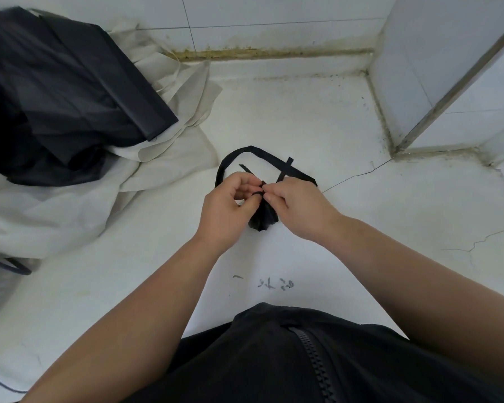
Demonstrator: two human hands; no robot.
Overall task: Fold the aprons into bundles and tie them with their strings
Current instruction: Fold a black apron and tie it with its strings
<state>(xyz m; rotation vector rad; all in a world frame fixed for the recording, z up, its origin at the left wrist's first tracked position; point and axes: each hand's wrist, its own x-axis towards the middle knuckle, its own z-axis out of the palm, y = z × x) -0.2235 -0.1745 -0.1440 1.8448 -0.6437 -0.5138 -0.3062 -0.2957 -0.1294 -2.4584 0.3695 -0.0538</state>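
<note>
Far left, a heap of black aprons (70, 91) lies slumped on a crumpled white cloth (181, 141). Moving in, the left forearm reaches up from below, wrist bent inward, and the left hand (230, 207) has its fingers curled, thumb and fingertips pinching the string (233, 155) at the top of the bundle. Dead centre sits the apron bundle (264, 218), small, black and bunched, on the white surface (303, 126) between both hands. Its string loops out beyond the knuckles and crosses itself. On the other side, the right hand (300, 207) angles in, knuckles up, fingertips nipping the same string close against the left's. Far right, a tiled corner (437, 68) rises.
</note>
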